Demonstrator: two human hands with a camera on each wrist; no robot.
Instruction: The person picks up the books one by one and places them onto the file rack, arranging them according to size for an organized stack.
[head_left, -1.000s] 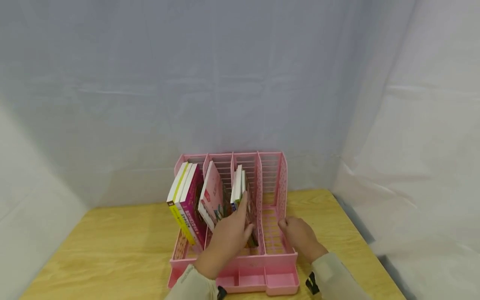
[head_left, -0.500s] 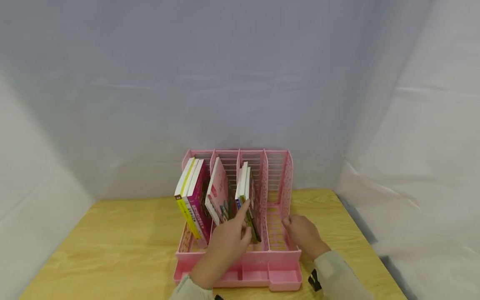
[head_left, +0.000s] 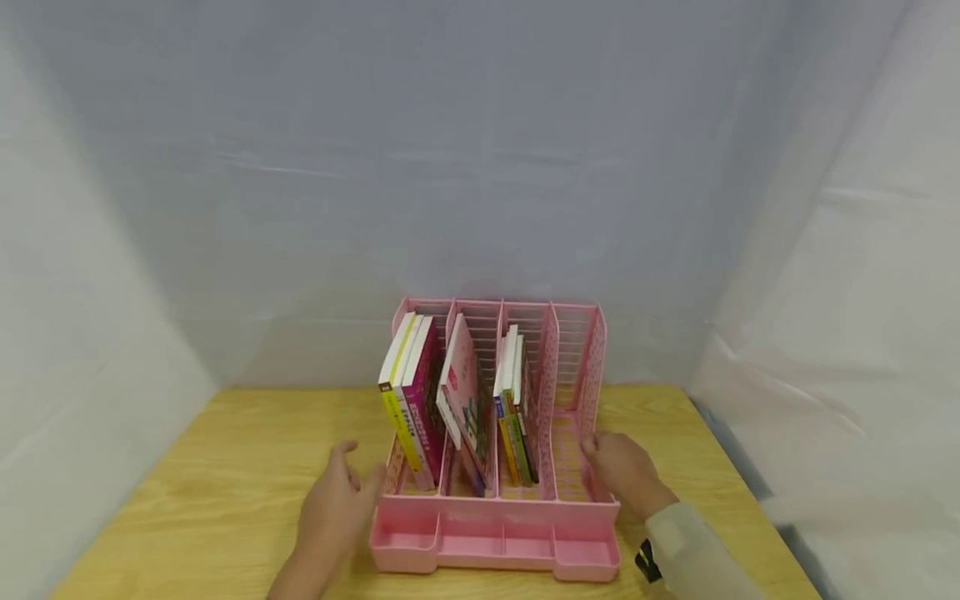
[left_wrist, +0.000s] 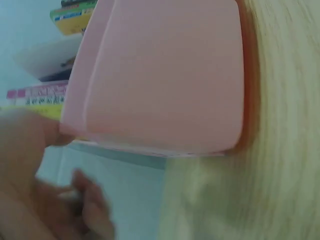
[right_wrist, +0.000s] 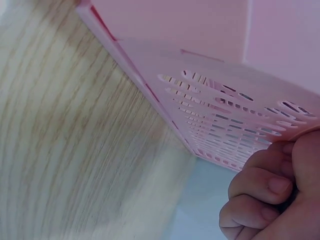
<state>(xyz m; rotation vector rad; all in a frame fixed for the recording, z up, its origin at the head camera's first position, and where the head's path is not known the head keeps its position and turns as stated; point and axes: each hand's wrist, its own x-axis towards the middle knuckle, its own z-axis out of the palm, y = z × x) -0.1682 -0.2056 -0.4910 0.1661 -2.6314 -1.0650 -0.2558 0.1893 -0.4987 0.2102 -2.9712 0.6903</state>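
A pink desk organizer (head_left: 495,510) stands on the wooden table with books tilted in three of its upright slots. Its leftmost slot holds yellow, white and magenta books (head_left: 422,417). A pink-covered book (head_left: 461,379) leans in the second, and several thin books (head_left: 516,421) fill part of the third. Beside the organizer's left side is my left hand (head_left: 333,508), fingers loosely bent; in the left wrist view its thumb (left_wrist: 55,134) is right at the pink front corner. My right hand (head_left: 624,468) grips the edge of the perforated right side wall (right_wrist: 220,115), fingers curled.
The fourth slot (head_left: 567,454) shows its bare grid floor. Small trays (head_left: 468,537) run along the organizer's front. The wooden table (head_left: 225,467) extends to both sides, with white sheeting (head_left: 480,167) behind it and at the sides.
My left hand has left the thin books in the third slot and moved left, down to the organizer's left side. My right hand stays at the right wall. The head view has shifted slightly.
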